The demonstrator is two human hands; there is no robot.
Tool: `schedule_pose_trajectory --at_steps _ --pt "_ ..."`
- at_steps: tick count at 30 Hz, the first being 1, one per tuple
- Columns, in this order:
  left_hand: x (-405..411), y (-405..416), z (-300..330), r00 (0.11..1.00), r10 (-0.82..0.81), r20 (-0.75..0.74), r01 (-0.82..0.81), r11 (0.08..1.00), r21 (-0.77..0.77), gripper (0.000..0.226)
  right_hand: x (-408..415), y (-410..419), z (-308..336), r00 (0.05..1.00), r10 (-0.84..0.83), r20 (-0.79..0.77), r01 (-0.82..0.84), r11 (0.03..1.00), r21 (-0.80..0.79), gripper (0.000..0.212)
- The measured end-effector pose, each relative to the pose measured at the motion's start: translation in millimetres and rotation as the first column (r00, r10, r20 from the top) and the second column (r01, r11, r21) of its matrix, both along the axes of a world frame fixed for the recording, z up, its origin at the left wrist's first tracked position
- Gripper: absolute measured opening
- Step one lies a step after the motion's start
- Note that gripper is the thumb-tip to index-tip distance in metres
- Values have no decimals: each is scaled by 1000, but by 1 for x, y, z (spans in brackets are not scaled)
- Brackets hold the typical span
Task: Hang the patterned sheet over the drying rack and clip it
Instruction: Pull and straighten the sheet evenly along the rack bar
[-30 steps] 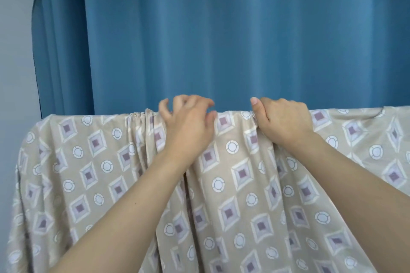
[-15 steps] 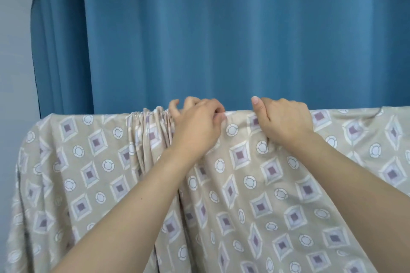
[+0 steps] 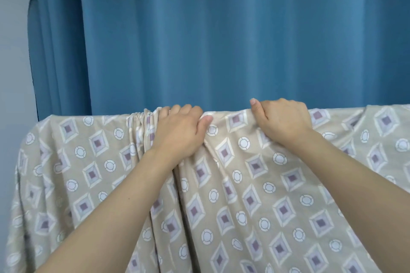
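— So, where is the patterned sheet [image 3: 255, 195]?

— Draped over a straight top edge that runs level across the view, hanging down the near side in long folds. It is beige, printed with purple-centred diamonds and white rings. Whatever carries it is wholly covered by the cloth, so I cannot tell what the bar beneath looks like.

— And the hands, relative to the sheet?

— Both sit at its top edge, near the middle, just beside one another. The left hand [image 3: 179, 133] lies on the cloth with its fingers curled over the top edge and its thumb pressed against the near face, so it grips the fabric there. Just left of that hand the sheet is bunched into tight vertical pleats.

— The right one?

— The right hand [image 3: 284, 119] is also curled over the sheet's top edge, knuckles up, thumb raised at the crest, with cloth gathered under the palm. It holds the sheet too. Between the two hands the fabric is pulled into shallow slanting creases.

— What lies beyond the sheet?

— Behind it, a blue curtain [image 3: 221, 40] hangs in vertical folds. Left of the sheet's rounded left corner stands a pale wall [image 3: 13, 51].
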State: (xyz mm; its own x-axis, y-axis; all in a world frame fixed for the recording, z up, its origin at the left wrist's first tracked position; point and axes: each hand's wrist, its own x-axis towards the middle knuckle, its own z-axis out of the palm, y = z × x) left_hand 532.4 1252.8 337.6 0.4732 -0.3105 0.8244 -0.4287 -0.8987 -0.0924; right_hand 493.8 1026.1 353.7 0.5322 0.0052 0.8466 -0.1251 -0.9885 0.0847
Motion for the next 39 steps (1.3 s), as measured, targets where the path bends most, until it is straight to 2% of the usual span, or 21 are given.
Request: schedule_pose_trajectory --at_steps 2,4,7,9,12,14,16,19,21,23,25,28,30,35,39 --pt "3 5 -4 1000 6 23 -7 999 41 45 -2 3 2 1000 11 -18 -10 999 33 61" --pt "7 9 -3 998 26 51 -29 998 63 47 -1 5 4 1000 11 -13 -11 1000 -2 64" --pt "9 11 -4 996 49 79 -54 997 54 50 1 7 4 993 19 116 -3 990 -141 63" --pt "10 12 -5 994 62 87 -66 997 51 51 -1 -2 9 981 6 196 14 995 -101 58" --pt "3 5 2 998 56 -15 -56 998 17 52 -4 -25 8 989 -85 118 87 996 -12 57" --pt "-3 -11 8 996 -36 -85 32 998 -47 46 -3 -34 1 992 -121 39 120 992 27 62" --pt "-7 -31 7 988 -140 -62 135 988 -74 35 -4 -30 0 994 -104 17 103 993 57 63" --pt "-3 -47 0 986 -165 -30 161 982 -97 26 -4 -25 3 997 -73 7 72 995 67 64" --pt "1 -45 -1 981 -194 -24 189 971 -146 24 -6 -35 2 995 -68 75 64 996 57 62" --pt "4 -41 -2 971 -237 -1 233 955 -182 24 -12 -53 -3 973 -82 214 78 997 27 57" --pt "4 -41 -5 965 -256 53 261 943 -207 24 -20 -79 -7 948 -162 273 147 986 75 53" --pt "3 -49 -10 968 -220 119 239 954 -181 23 -27 -113 -14 930 -303 207 268 947 179 59" --pt "2 -55 -12 969 -213 128 232 959 -161 24 -28 -119 -15 932 -328 152 308 941 142 66" --pt "-3 -56 -3 960 -274 62 281 939 -200 27 -25 -88 0 986 -166 -20 167 979 120 68" --pt "-8 -52 1 945 -325 41 318 882 -349 30 -16 -61 3 997 -82 -14 83 995 64 65"
